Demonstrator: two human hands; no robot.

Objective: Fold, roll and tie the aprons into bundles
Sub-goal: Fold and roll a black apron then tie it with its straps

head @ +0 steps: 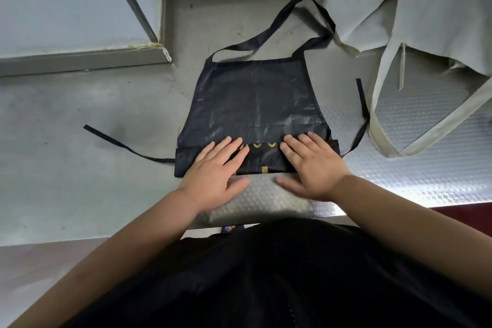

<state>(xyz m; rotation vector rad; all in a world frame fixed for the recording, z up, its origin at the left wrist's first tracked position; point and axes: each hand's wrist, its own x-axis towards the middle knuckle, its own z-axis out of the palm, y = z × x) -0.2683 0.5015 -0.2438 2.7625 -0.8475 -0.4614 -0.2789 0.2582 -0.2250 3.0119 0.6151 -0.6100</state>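
Black clothing [266,274] fills the near edge, bare forearms reaching onto the grey metal table [80,168]. At left, a thin black waist tie [125,145] trails out flat. The left hand [215,168] and right hand [311,165] lie flat, fingers straight, pressing the folded lower band of the shiny black apron [255,98] at the table's middle. Pale beige aprons [426,8] are heaped at the far right.

Both bare forearms reach forward from the body, and the left hand [215,176] and right hand [310,168] lie palm down side by side, fingers straight and slightly spread, thumbs pointing toward each other.
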